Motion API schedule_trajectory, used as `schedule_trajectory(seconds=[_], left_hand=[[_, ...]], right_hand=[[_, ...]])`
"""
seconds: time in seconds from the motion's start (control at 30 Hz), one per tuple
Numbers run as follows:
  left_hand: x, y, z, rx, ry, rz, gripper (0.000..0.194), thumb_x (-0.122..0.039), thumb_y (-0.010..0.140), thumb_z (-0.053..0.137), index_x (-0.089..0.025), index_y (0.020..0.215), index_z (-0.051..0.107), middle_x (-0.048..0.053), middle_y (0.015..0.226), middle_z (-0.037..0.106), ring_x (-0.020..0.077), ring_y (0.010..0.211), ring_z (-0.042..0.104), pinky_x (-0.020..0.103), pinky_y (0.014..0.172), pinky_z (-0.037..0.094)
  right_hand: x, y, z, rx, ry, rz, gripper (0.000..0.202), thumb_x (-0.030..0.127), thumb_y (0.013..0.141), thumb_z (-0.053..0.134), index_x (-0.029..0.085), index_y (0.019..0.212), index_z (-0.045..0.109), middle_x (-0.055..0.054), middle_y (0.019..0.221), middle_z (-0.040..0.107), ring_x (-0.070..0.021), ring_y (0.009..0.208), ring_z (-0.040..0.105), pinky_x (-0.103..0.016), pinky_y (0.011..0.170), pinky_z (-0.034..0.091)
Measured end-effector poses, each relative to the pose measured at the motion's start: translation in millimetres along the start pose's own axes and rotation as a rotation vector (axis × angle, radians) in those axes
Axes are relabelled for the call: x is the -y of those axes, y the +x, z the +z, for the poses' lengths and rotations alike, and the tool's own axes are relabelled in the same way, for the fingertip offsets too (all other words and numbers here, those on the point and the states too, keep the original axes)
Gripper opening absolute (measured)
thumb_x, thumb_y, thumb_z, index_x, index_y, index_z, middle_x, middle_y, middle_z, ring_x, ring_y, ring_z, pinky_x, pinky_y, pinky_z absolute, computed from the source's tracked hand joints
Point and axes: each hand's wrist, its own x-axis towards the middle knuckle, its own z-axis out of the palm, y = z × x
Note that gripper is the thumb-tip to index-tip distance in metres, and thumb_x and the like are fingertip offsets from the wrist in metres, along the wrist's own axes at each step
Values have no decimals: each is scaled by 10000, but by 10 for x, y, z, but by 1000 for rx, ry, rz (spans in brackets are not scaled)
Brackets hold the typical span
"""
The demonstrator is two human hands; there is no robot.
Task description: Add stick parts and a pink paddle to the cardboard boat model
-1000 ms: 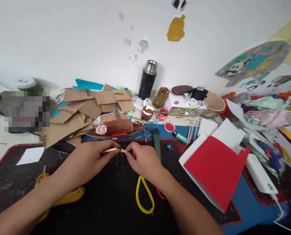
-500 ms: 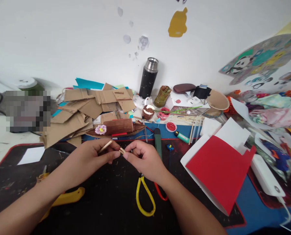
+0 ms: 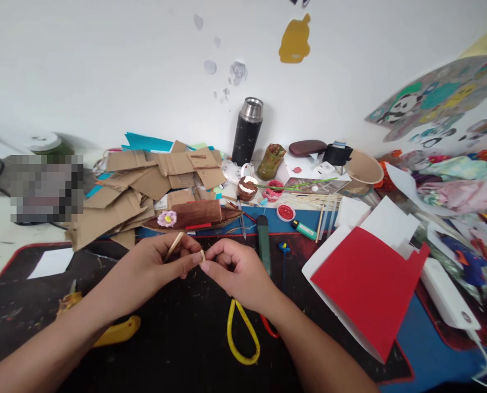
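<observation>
Over the dark mat, my left hand (image 3: 167,259) is closed around a thin pale wooden stick (image 3: 174,245), whose one end sticks up past the forefinger. Between the fingertips of both hands is a small pale piece of wood (image 3: 203,256); whether it joins the stick is hidden by the fingers. My right hand (image 3: 235,267) pinches that small piece with thumb and forefinger, its other fingers curled. Beyond the hands lies a brown model boat (image 3: 194,214) with a pink flower (image 3: 167,219) on its side. Below my right hand show the yellow and red handles of scissors (image 3: 243,338).
Cut cardboard (image 3: 124,191) is heaped at the back left. A black flask (image 3: 247,131) stands by the wall. Right of my hands are a green utility knife (image 3: 263,240), an open red paint pot (image 3: 285,212) and red card (image 3: 366,289). A yellow-handled tool (image 3: 118,331) lies under my left forearm.
The small piece between my fingertips has turned more upright. The stick in my left hand is tilted more steeply. Both hands stay close together, and the view has shifted slightly.
</observation>
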Motion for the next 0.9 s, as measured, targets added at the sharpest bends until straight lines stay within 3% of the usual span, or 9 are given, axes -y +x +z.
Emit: schedule_trajectory(seconds=[0.13,0.37,0.63,0.9], left_hand=[[-50,-4,13,5,-64,-29,469,-717,858,785,-249,833,774,-18,651,668,179,601,585,295,602,502],[-45,17,24,-65,-171,-22,387,-631,797,884,-249,838,833,-10,676,695,175,609,581,291,614,509],[-28,30,49,-24,-162,-48,389,-635,796,866,-248,818,830,-5,690,708,171,609,569,289,618,485],[-52,32,103,-10,-252,-145,469,-664,684,934,-229,762,778,-22,667,653,138,588,496,262,578,395]], right_hand=[[-4,5,-4,15,-21,-58,236,439,988,793,229,946,695,91,649,531,-108,588,433,-253,585,331],[-31,10,6,4,-9,-30,248,450,981,782,227,928,687,92,640,534,-108,577,429,-254,571,327],[-20,6,0,15,-53,-36,240,443,977,779,230,919,682,98,633,519,-108,568,422,-261,554,317],[-19,-8,4,20,-97,-54,225,426,986,775,229,917,690,85,652,553,-114,576,455,-265,560,332]])
